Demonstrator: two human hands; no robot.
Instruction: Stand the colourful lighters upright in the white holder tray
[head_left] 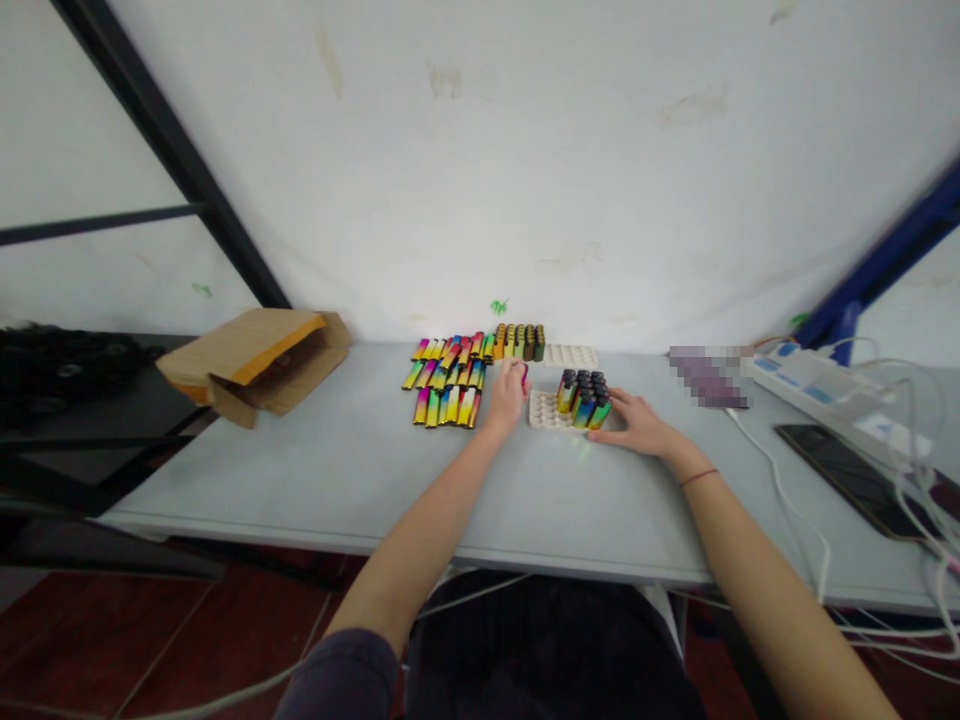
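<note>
My left hand [511, 392] is closed near the middle of the table, pinching what looks like a lighter [525, 376], mostly hidden with a magenta part showing. To its right lies a pale tray [545, 412] with rows of round holes. Several rainbow-coloured lighters [590, 402] with black tops stand upright at the tray's right side. My right hand [634, 425] rests there with fingers spread, its thumb by the front corner and its fingertips beside the lighters. Left of my left hand, many multicoloured lighters [448, 406] lie in rough rows.
Behind my hands stands a block of upright lighters [519, 342] beside another pale holed tray [571, 355]. An open cardboard box [247, 345] lies at the left. On the right are a phone [847, 470], a white power strip [840, 395] and loose white cables. A wall closes off the back.
</note>
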